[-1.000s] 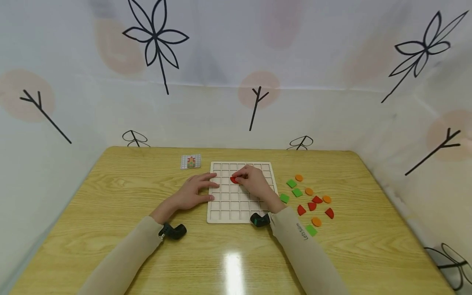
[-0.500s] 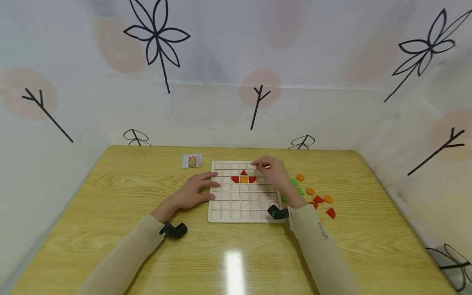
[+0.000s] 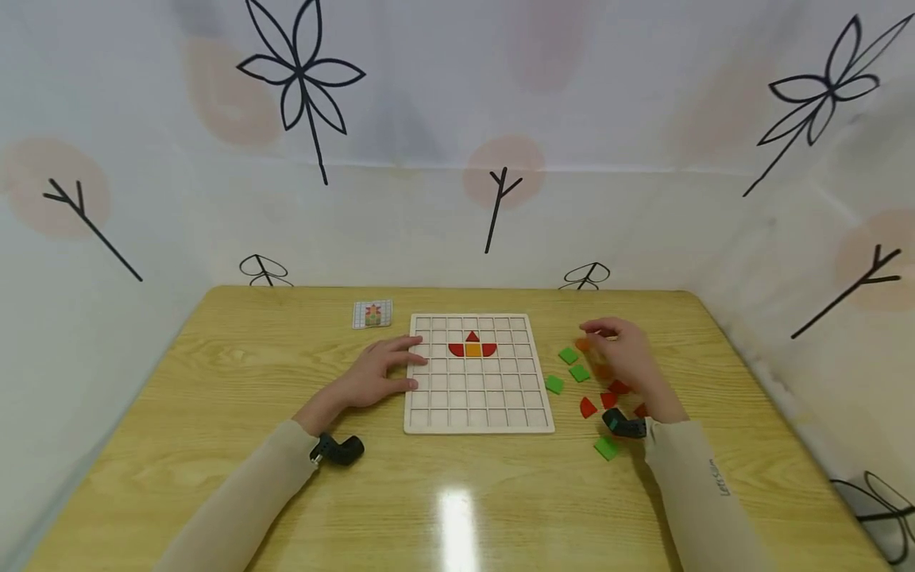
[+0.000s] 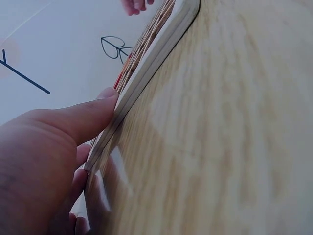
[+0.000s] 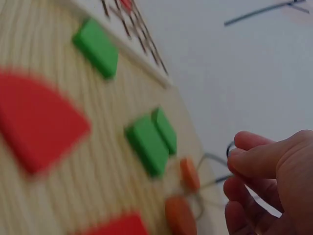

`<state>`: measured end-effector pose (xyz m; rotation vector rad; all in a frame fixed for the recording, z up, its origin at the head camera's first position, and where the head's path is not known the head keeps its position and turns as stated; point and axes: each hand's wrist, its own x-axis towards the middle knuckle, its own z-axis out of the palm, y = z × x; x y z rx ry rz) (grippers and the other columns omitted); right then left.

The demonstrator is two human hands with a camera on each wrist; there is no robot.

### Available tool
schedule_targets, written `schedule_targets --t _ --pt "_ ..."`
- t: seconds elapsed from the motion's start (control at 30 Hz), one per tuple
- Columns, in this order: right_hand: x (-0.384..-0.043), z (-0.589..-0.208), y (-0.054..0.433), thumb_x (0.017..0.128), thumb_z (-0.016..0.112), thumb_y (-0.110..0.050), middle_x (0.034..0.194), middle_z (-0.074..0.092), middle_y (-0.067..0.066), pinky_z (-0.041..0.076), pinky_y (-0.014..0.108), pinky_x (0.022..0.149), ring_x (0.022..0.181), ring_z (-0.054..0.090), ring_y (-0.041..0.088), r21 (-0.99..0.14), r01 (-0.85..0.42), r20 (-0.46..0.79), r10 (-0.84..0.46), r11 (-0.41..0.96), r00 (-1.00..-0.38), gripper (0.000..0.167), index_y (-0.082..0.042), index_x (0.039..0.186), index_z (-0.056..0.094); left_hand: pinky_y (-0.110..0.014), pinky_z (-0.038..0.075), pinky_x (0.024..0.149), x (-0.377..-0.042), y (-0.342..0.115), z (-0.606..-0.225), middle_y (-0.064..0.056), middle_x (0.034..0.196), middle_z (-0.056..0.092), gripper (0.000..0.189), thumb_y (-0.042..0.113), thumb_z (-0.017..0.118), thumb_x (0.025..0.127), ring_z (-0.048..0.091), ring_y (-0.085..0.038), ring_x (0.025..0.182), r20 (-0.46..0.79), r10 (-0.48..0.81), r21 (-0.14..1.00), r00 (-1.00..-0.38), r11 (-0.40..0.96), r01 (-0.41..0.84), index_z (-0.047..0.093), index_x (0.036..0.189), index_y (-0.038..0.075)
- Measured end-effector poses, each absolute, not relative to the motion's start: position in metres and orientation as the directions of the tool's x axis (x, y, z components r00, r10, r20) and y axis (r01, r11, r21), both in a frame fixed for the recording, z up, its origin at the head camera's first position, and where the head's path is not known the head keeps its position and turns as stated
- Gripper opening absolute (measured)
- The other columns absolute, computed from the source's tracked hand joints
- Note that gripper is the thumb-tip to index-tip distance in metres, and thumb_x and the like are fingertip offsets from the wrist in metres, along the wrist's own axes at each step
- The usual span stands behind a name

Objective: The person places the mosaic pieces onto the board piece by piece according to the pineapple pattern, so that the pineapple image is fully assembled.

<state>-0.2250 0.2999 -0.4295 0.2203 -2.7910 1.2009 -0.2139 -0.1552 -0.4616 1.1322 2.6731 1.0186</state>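
My left hand (image 3: 372, 372) lies at the left edge of a white grid board (image 3: 479, 430), its relaxed fingers touching the rim. In the left wrist view the thumb (image 4: 98, 113) rests on that edge. On the board sit an orange square (image 3: 473, 349), a red triangle (image 3: 472, 337) above it and a red quarter-circle (image 3: 456, 349) on its left, with another on its right. Over the loose pieces on the right hovers my right hand (image 3: 625, 356), loosely bent and holding nothing visible. Nearest to its fingertips is an orange disc (image 3: 582, 345), partly hidden.
Several green squares (image 3: 568, 355) lie between board and right hand, and one (image 3: 606, 448) lies nearer the front. Red quarter-circles (image 3: 588, 407) are scattered under the right wrist, partly covered. A small pattern card (image 3: 372, 314) lies behind the left hand. A printed cloth (image 3: 400, 222) stands behind the table.
My right hand has let go of the red quarter-circle on the board and moved right, over the loose pieces. The left hand has stayed at the board's edge.
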Motion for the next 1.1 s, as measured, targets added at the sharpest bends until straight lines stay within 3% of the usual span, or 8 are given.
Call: schedule_targets --t 0.13,0.27,0.5,0.73,1.1 --pt "-0.220 -0.434 0.320 0.104 0.056 -0.016 0.119 0.061 0.023 0.047 0.025 0.074 0.100 0.057 0.031 -0.707 -0.134 0.076 -0.113 0.695 -0.991 0.034 0.004 0.131 0.060 -0.062 0.017 0.113 -0.214 -0.155 -0.463 -0.013 0.156 0.037 0.039 0.026 0.071 0.095 0.028 -0.033 0.146 0.184 0.658 0.606 -0.730 0.509 0.611 0.066 0.132 0.013" --pt "-0.220 -0.433 0.326 0.105 0.054 -0.019 0.126 0.056 0.026 0.046 0.037 0.084 0.107 0.054 0.036 -0.704 -0.122 -0.001 -0.174 0.700 -0.985 0.044 0.004 0.142 0.050 -0.062 0.018 0.113 -0.214 -0.155 -0.463 -0.013 0.156 0.038 0.039 0.027 0.070 0.095 0.029 -0.034 0.145 0.190 0.657 0.597 -0.730 0.513 0.617 0.066 0.131 0.014" --pt "-0.229 -0.431 0.314 0.104 0.055 -0.022 0.128 0.059 0.029 0.047 0.056 0.090 0.112 0.056 0.045 -0.639 -0.184 -0.028 -0.262 0.747 -0.965 0.042 0.006 0.136 0.057 -0.062 0.018 0.113 -0.214 -0.157 -0.464 -0.013 0.156 0.038 0.039 0.027 0.070 0.095 0.029 -0.034 0.145 0.178 0.655 0.592 -0.735 0.525 0.611 0.066 0.132 0.014" --pt "-0.231 -0.433 0.307 0.102 0.058 -0.015 0.112 0.065 0.026 0.050 0.046 0.076 0.095 0.062 0.038 -0.602 -0.189 0.008 -0.231 0.776 -0.973 0.031 0.005 0.125 0.064 -0.063 0.017 0.113 -0.213 -0.157 -0.464 -0.013 0.156 0.038 0.039 0.026 0.071 0.095 0.028 -0.034 0.146 0.180 0.655 0.596 -0.734 0.521 0.611 0.066 0.132 0.014" --pt "-0.229 -0.432 0.307 0.101 0.060 -0.015 0.114 0.059 0.025 0.046 0.035 0.073 0.092 0.055 0.035 -0.670 -0.012 -0.064 -0.074 0.743 -0.995 0.028 0.003 0.122 0.056 -0.063 0.017 0.112 -0.213 -0.156 -0.463 -0.014 0.156 0.038 0.040 0.026 0.070 0.095 0.028 -0.034 0.146 0.190 0.657 0.591 -0.729 0.517 0.619 0.066 0.132 0.013"
